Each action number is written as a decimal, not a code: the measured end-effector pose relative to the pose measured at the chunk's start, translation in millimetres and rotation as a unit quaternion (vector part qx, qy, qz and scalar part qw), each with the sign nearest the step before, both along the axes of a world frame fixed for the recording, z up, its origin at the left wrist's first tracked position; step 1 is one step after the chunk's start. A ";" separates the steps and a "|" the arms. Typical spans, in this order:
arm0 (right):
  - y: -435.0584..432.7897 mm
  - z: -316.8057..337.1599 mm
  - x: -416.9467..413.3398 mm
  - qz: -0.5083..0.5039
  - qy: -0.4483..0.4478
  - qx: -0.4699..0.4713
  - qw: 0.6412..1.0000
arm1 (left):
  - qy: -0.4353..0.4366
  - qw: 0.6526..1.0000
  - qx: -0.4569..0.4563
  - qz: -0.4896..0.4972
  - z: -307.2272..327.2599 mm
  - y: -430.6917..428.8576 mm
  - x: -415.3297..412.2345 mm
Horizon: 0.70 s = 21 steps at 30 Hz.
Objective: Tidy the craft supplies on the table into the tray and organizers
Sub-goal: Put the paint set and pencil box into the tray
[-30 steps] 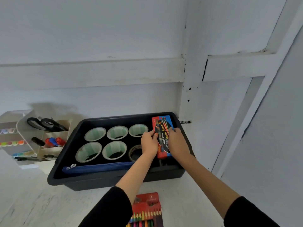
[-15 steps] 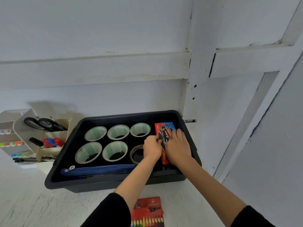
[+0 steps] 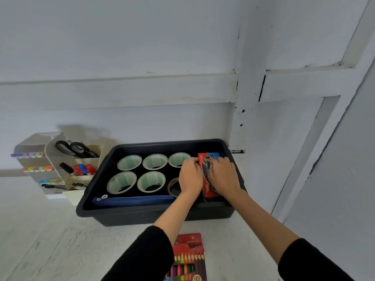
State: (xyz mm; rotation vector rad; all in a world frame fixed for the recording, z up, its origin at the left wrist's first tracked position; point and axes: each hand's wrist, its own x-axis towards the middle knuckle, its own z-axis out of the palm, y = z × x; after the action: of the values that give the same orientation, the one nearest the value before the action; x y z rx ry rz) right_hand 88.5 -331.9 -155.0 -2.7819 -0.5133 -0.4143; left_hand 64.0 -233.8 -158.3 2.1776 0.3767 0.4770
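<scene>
A black tray stands on the white table against the wall. Inside its right end lies a red and blue box of colour pencils. My left hand grips the box's left edge with curled fingers, and my right hand lies over its right side with fingers bent round it. Several pale green tape rolls fill the tray's middle, a brown tape roll sits beside my left hand, and a blue zip pouch lies along the front wall.
A red box of coloured pencils lies on the table in front of the tray, between my arms. A white desk organizer with scissors, markers and pens stands left of the tray. The wall corner is close on the right.
Both hands have lowered the pencil box from upright above the tray's right end down into the tray, and it now lies deeper between them.
</scene>
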 end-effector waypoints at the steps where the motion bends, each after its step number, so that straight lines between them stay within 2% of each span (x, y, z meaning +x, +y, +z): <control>1: -1.0 1.9 -1.9 0.010 -0.007 0.021 1.000 | -0.028 1.000 -0.001 -0.006 4.0 -0.7 -5.1; 4: -2.9 8.4 -17.5 0.037 -0.027 0.108 0.993 | -0.087 0.995 0.005 -0.045 11.3 1.3 -27.8; 7: 2.0 13.5 -43.2 0.077 -0.036 0.200 0.976 | -0.119 0.992 -0.006 -0.041 11.9 11.7 -56.1; 12: 10.7 8.8 -97.3 0.140 -0.097 0.274 0.947 | -0.164 0.986 -0.029 -0.015 8.6 24.4 -113.8; 15: 7.7 -8.0 -138.2 0.171 -0.098 0.283 0.939 | -0.184 0.982 -0.029 -0.009 -2.2 31.2 -157.7; 17: 4.6 -27.2 -162.3 0.166 -0.087 0.271 0.944 | -0.155 0.988 -0.014 0.020 -19.8 38.6 -185.4; 21: -0.1 -69.4 -198.6 0.099 -0.008 0.279 0.955 | -0.037 0.994 -0.002 0.101 -57.4 50.1 -226.6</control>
State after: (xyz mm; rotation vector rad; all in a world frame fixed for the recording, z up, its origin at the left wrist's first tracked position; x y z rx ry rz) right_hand -110.0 -332.0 -224.5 -2.1646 -0.5691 -0.4538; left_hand -162.7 -183.8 -215.7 2.1212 0.5590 0.6659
